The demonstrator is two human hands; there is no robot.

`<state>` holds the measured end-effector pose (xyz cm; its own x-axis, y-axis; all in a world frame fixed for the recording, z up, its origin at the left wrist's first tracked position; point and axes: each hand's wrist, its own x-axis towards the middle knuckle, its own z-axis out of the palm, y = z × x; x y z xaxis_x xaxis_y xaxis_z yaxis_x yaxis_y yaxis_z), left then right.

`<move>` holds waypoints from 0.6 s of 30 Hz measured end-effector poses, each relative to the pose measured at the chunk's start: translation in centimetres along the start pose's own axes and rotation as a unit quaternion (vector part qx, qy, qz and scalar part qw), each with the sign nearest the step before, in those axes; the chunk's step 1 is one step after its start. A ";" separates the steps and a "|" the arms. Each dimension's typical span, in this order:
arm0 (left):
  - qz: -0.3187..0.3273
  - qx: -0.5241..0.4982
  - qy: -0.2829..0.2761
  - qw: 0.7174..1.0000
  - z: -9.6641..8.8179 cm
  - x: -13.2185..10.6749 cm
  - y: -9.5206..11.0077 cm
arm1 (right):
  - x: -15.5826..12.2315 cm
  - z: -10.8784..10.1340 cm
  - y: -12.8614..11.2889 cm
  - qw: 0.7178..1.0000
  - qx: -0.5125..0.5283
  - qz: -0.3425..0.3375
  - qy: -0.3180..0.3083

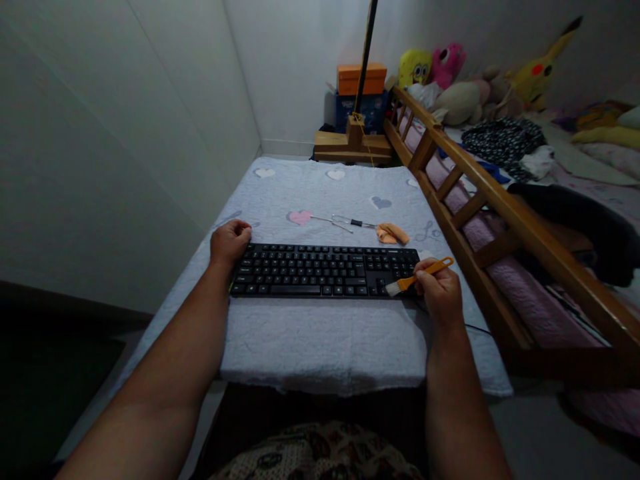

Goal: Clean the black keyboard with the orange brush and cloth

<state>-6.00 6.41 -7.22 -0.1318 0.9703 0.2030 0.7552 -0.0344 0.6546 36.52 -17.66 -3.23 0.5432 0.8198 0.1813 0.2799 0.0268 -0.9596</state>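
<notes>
A black keyboard [325,270] lies across a pale quilted cover with heart patches [320,340]. My left hand [229,243] is curled over the keyboard's far left corner, gripping it. My right hand [440,293] is closed on the orange handle of a small brush [418,278], whose white bristles rest on the keyboard's front right edge. Beyond the keyboard lie a thin metal wire tool with a black grip [345,222] and a small orange cloth [393,233].
A wooden bed rail [480,193] runs along the right, with plush toys [450,73] and bedding behind it. A white wall closes the left. Orange and blue boxes [361,90], a dark pole and a wooden stand sit at the far end. A cable trails off the keyboard's right.
</notes>
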 end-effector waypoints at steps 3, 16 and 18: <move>0.000 -0.006 -0.003 1.000 -0.1 -0.1 0.2 | 0.1 -0.2 -0.2 0.999 0.012 -0.012 0.041; 0.006 -0.001 -0.001 1.000 0.0 0.1 -0.2 | -0.3 1.3 -0.9 0.993 0.079 0.043 -0.078; 0.005 -0.002 -0.003 1.000 0.0 0.1 -0.1 | -0.3 1.5 -1.1 0.994 0.057 0.043 -0.085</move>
<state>-6.07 6.46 -7.24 -0.1205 0.9713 0.2052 0.7536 -0.0451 0.6557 34.88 -17.10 -2.59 0.4164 0.9067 0.0672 0.1407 0.0087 -0.9900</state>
